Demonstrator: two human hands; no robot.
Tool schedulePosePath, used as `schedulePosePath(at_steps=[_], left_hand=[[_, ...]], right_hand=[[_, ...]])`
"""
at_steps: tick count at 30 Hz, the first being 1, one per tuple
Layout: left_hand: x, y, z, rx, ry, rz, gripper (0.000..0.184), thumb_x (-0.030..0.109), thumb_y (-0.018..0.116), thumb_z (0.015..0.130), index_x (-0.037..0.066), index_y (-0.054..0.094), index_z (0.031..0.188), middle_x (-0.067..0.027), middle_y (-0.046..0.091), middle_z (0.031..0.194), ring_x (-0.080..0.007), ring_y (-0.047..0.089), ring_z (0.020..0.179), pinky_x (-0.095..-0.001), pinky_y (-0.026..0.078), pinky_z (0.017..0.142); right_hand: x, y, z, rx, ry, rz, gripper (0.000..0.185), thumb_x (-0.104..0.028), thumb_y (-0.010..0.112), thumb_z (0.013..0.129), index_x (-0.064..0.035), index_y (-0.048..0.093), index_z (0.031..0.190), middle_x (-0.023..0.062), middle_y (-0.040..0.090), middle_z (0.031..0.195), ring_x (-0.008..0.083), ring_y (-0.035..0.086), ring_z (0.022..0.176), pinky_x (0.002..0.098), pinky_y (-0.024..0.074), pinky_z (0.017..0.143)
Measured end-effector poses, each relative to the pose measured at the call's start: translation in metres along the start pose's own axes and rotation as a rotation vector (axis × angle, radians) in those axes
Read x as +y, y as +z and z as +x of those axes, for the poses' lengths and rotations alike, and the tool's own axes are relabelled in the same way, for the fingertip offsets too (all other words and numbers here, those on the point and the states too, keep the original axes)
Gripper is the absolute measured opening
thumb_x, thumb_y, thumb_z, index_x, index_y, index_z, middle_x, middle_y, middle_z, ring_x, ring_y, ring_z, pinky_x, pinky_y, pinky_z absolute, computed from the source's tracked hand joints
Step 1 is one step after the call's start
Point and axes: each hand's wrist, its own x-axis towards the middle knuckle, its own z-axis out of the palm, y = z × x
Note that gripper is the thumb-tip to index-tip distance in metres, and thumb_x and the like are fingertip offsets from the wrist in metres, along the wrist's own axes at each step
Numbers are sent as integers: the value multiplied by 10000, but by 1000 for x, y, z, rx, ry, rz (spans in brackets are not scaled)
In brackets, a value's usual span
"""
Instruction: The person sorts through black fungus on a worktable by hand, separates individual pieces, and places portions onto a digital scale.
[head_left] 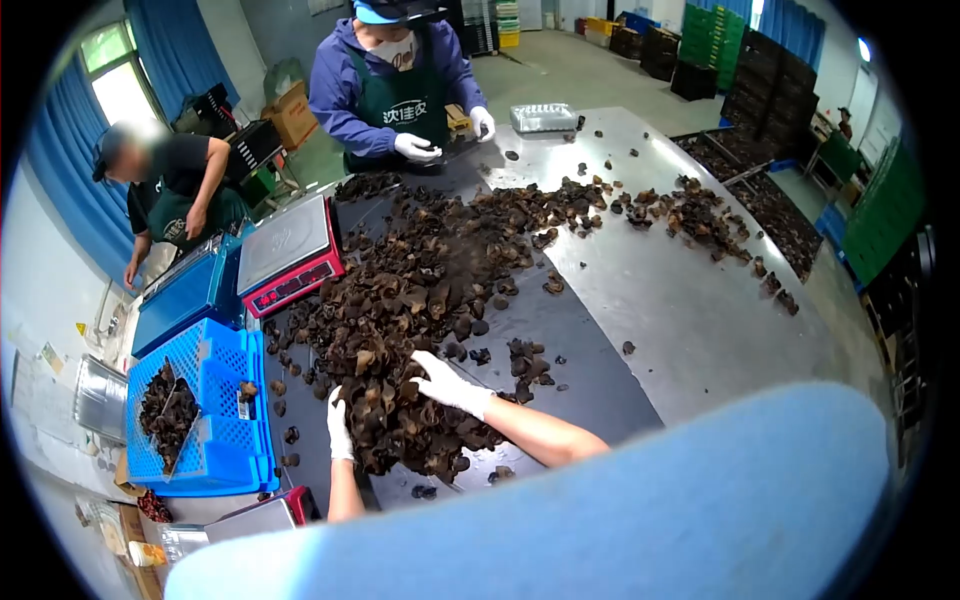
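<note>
Dried dark wood ear mushrooms (400,290) lie in a big heap on the table. My left hand (340,425), in a white glove, is upright against the heap's near left side with its fingers stretched out. From the right, my right hand (450,386), also gloved in white, rests against the same mound, thumb and fingers apart and fingertips partly hidden among the mushrooms. A thick portion of the heap sits between both palms. Neither hand is closed round a piece that I can make out.
Left of the heap stand a red scale (290,255) and a blue crate (225,400) holding a clear container of mushrooms. A gloved co-worker (395,95) stands across the table, near a clear plastic tray (543,118). Another person (170,180) works at far left.
</note>
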Motion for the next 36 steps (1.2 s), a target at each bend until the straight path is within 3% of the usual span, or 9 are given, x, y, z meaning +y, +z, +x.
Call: schedulePosePath(at_steps=[2,3,10,14,18,21,25,30,36], left_hand=[[34,6,-35,-31,53,98,421,266,461,986,-6,509,1305,-114,572,1282,-229,552,1162,-382,401,1043],[-9,-19,-40,54,15,71,428,270,529,959,19,497,1303,-92,579,1258,-205,561,1134,-348,427,1003],[50,6,-132,27,19,5,383,212,534,934,11,519,1260,-82,602,1184,-194,590,1065,-342,466,958],[86,19,-170,97,-33,120,430,215,551,937,16,488,1313,-94,524,1309,-211,483,1217,-339,356,1063],[95,7,-202,282,76,532,394,142,493,967,9,494,1338,-119,508,1371,-243,452,1279,-344,305,1101],[86,-18,-215,454,82,618,407,152,511,951,35,503,1341,-136,505,1375,-277,451,1282,-352,307,1101],[67,-6,-220,269,-62,940,534,359,493,955,167,398,1444,-162,432,1435,-317,327,1373,-503,152,1127],[78,59,-215,113,110,779,537,280,580,920,33,446,1379,-199,487,1359,-350,427,1276,-397,297,1096],[119,84,-248,-140,50,672,542,315,594,911,52,465,1367,-176,511,1349,-340,443,1273,-400,330,1076]], right_hand=[[-16,4,-13,-98,-42,83,625,-213,622,867,-52,366,1415,208,432,1385,340,420,1289,406,325,1096],[-17,14,-21,-45,-136,126,634,-205,623,858,-92,365,1426,191,431,1393,333,415,1294,414,322,1097],[-47,18,-78,-204,-162,99,625,-150,603,814,-121,407,1407,173,440,1391,330,418,1294,422,332,1090],[-71,-7,-101,-250,-184,-82,566,-224,637,819,-93,481,1347,172,469,1390,333,429,1294,421,336,1089],[-103,-56,-117,75,-91,-85,315,-191,652,820,-21,659,1085,160,663,1122,315,606,1087,403,455,967],[-22,-88,-128,438,-7,-130,279,-152,659,806,-17,670,1050,146,677,1086,303,627,1043,388,469,938],[6,-81,-136,445,1,-425,338,-145,665,800,-29,646,1117,171,636,1174,323,578,1130,392,434,987],[-21,-4,-150,249,-1,-161,505,-200,649,850,-69,519,1320,169,470,1404,317,425,1307,394,304,1107],[-69,-17,-189,-62,26,91,445,-157,634,863,-56,533,1285,128,506,1365,273,432,1313,363,312,1101]])
